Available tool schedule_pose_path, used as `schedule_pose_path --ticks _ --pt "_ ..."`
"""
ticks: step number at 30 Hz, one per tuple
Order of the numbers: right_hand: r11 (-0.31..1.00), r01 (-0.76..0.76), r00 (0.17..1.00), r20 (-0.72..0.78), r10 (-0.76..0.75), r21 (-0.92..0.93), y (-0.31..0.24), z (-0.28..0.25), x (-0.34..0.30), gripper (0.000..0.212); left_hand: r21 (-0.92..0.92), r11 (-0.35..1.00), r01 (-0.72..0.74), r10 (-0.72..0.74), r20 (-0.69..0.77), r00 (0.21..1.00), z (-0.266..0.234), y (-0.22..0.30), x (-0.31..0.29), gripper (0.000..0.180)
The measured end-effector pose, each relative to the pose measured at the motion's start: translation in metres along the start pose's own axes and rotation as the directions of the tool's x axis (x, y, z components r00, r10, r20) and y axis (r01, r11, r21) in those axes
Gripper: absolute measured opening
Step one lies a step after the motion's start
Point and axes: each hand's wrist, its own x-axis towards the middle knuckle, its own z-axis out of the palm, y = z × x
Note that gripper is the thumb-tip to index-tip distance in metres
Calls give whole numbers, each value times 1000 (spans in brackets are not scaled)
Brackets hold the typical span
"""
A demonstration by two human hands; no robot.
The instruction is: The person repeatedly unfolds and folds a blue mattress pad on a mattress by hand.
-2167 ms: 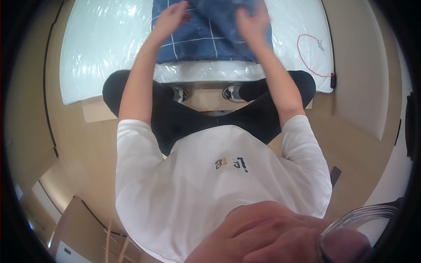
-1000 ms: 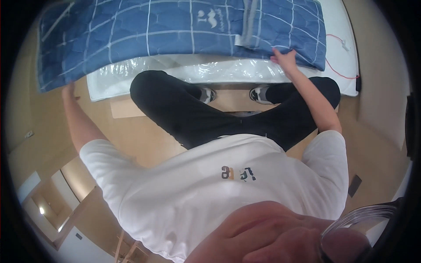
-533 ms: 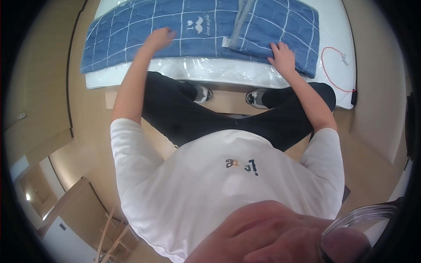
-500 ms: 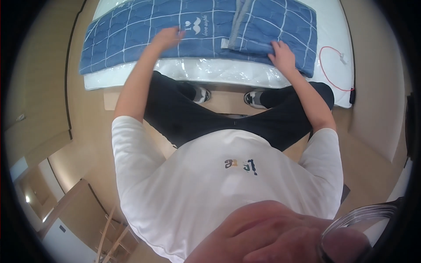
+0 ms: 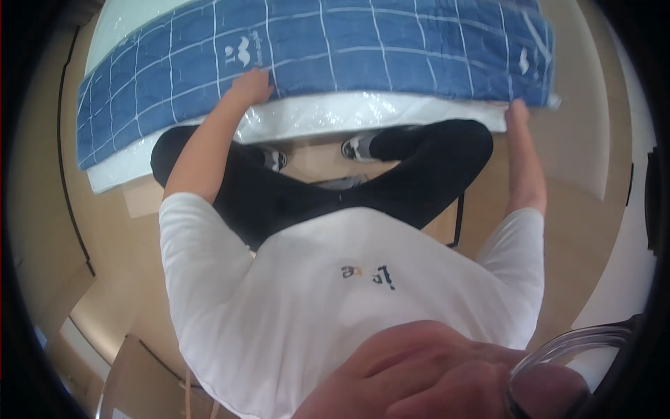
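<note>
A blue quilted mattress pad point(image 5: 349, 52) with white grid lines and white moustache prints lies across the white mattress point(image 5: 349, 110), which has a shiny clear plastic cover. My left hand point(image 5: 252, 85) rests on the pad near its front edge, beside a moustache print, fingers bent but not visibly gripping cloth. At the front right corner, my right hand point(image 5: 517, 112) is closed on the pad's edge. The fingertips of that hand are partly hidden. The pad lies spread out to the right and covers the mattress's right end there.
My knees in black trousers point(image 5: 433, 167) are spread before the mattress, with my shoes point(image 5: 357, 148) close to its base. Wooden floor point(image 5: 132, 272) lies to the left. A beige panel point(image 5: 586, 105) stands at the right, beyond the pad's end.
The folded-back right part of the pad has been opened out to the right, covering the red cord. My right hand moved right to the corner; my left hand came nearer the front edge.
</note>
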Motion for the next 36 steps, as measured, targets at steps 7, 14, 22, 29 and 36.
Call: schedule_pose_path --ticks 7,14,22,29,36 --pt "805 122 992 -50 -115 581 -166 -9 -21 37 -29 984 174 -174 26 984 6 -6 -8 53" --pt "698 554 832 -335 -442 454 -341 -154 -22 37 -77 963 258 -264 -67 962 18 -37 -9 104" --pt "637 743 664 -339 -666 206 -443 -225 -25 30 -163 889 428 -452 -157 878 14 -19 -5 111" --pt "721 573 819 -246 -519 390 -498 -223 3 120 -224 845 486 -489 45 871 5 -40 11 107" --pt "744 578 810 -121 -574 337 -492 -224 48 134 -203 845 495 -476 137 869 -13 -37 42 116"
